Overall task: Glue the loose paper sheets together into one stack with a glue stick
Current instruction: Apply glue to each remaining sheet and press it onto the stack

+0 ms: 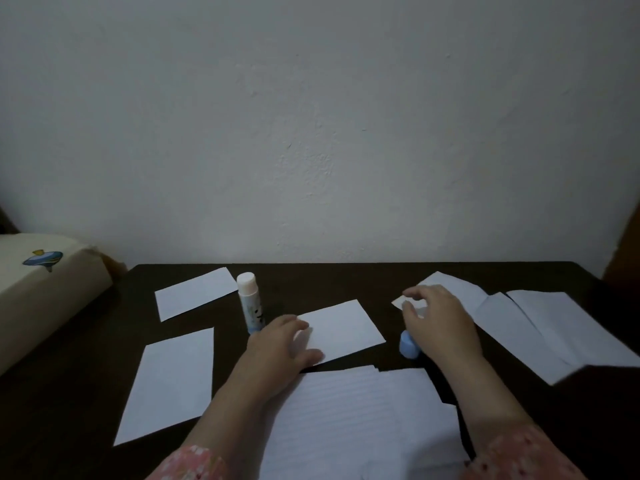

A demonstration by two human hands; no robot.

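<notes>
White paper sheets (341,326), dark table (346,278), pink floral sleeves (194,462).

This looks like a room in a home. A dark wooden table (363,275) is pushed up against a plain white wall (311,116) at 12 o'clock. At 9 o'clock sits a cream cloth thing (52,292) with a little blue fish picture (43,260) on it. The light is dim and soft.

No legible text anywhere, glue stick (250,303) print too blurred.
</notes>
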